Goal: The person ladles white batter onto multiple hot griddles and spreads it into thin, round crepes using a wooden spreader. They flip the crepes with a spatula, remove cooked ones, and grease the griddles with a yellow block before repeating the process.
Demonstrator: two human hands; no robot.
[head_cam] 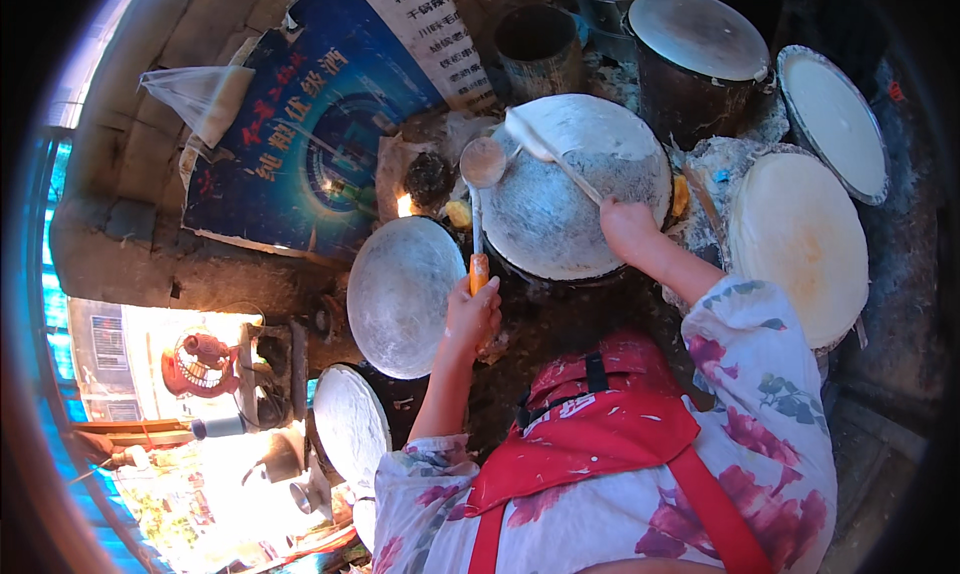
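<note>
My left hand grips the orange handle of a metal ladle, whose pale-coated bowl hangs at the left rim of a round griddle. In my right hand is the thin handle of a batter spreader; its white-coated blade lies over the griddle's far left part. White batter covers the far side of the griddle, while the nearer surface looks grey and bare. Left of it, close by my left hand, a second round griddle has only a pale, dusty surface.
A flame burns between the griddles and a blue printed board. At right are a stack of thin round flatbreads and a basin of white liquid. Beyond stand a lidded drum and a metal can. Another griddle is lower left.
</note>
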